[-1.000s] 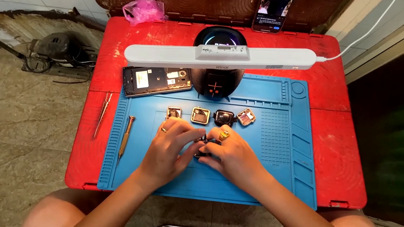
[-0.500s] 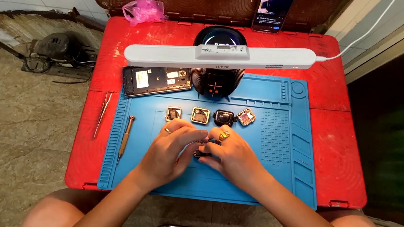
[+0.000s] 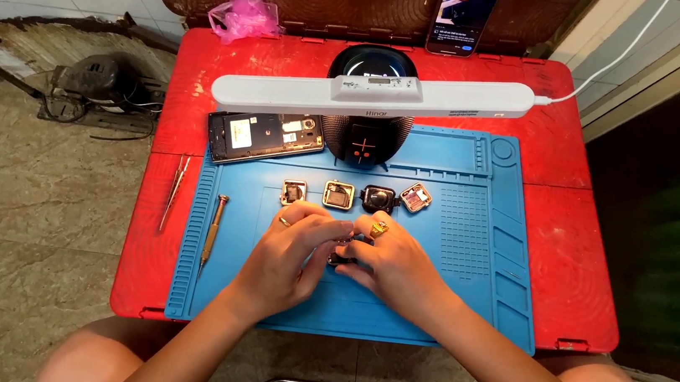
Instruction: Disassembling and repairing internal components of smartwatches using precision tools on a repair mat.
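Note:
My left hand [image 3: 289, 255] and my right hand [image 3: 390, 265] meet over the middle of the blue work mat [image 3: 468, 255]. Together they grip a small dark part [image 3: 341, 253], mostly hidden by my fingers. Each hand wears a ring. Just beyond my fingers a row of small square watch cases lies on the mat: a silver one [image 3: 293, 192], a gold-rimmed one [image 3: 339, 194], a black one [image 3: 378, 198] and a copper-toned one [image 3: 416, 197].
A screwdriver [image 3: 213, 226] lies at the mat's left edge, tweezers [image 3: 173, 191] on the red table [image 3: 579, 241]. An opened phone [image 3: 264, 137], a dark round device [image 3: 365, 130], a white bar lamp [image 3: 370, 101], a propped phone [image 3: 464, 14] and a pink bag [image 3: 245, 14] stand behind.
Both hands stay together at the same spot on the mat; only the fingers shift slightly around the small part.

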